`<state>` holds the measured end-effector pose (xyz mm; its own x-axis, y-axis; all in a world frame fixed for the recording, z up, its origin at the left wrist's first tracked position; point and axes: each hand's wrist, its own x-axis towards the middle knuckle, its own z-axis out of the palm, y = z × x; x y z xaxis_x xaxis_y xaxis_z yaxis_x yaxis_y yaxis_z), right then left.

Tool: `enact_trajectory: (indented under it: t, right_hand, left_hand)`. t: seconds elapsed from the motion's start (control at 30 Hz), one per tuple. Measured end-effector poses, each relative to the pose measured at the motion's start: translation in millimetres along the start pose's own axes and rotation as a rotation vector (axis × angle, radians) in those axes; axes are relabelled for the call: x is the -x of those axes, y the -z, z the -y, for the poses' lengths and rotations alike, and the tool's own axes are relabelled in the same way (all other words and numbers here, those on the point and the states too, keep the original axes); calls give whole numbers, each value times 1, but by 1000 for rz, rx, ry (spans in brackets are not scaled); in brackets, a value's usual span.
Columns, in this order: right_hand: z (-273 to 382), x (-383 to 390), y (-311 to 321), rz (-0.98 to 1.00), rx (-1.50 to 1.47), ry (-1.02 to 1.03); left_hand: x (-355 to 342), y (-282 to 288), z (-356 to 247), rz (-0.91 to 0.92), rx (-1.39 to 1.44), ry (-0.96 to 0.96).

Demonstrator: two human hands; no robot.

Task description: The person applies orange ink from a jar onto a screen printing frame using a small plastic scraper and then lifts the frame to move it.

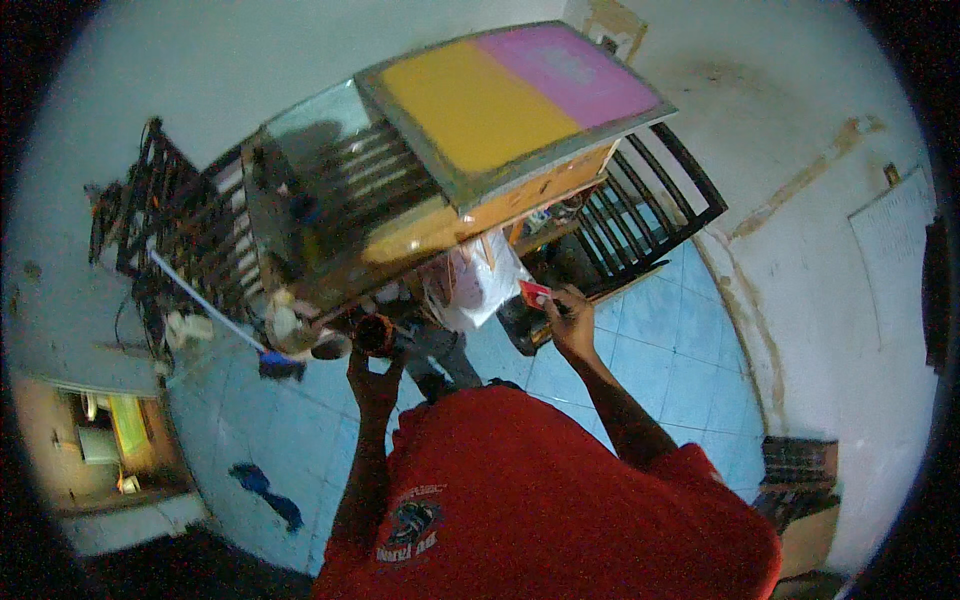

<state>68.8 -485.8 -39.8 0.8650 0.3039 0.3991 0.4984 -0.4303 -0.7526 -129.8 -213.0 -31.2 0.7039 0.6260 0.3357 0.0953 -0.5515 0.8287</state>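
Note:
My left hand (376,382) is closed around a small, round, dark container with a reddish-brown rim (374,334), held below the near edge of the table. What is inside it is too dark to make out. Between the fingers of my right hand (572,320) is a small flat red packet (534,293) with a pale spot on it. A white plastic bag (482,284) hangs between my two hands, close to the table's edge.
A wooden table (400,240) carries a box with a yellow and pink top (500,100). Slatted dark benches (650,215) stand beyond and at the left. Dark blue cloth (266,494) lies on the blue tiled floor (640,350). Boxes (800,480) are stacked at the right.

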Motion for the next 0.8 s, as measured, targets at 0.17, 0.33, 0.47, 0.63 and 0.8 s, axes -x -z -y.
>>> enact_trajectory:
  t: [0.17,0.33,0.47,0.63,0.8]
  right_hand:
    - [-46,94,43,-47,-506,-465]
    - [-73,176,96,-115,-611,-871]
    - [-114,225,138,-87,-818,-932]
    - [-112,238,152,-39,-496,-948]
    - [-103,253,142,-81,-695,-1059]
  left_hand:
    - [74,-23,42,-10,-57,4]
    - [130,-48,115,98,-87,131]
    - [134,-61,161,-12,281,349]
    - [120,-74,232,-198,528,514]
    - [116,-67,268,-159,914,610]
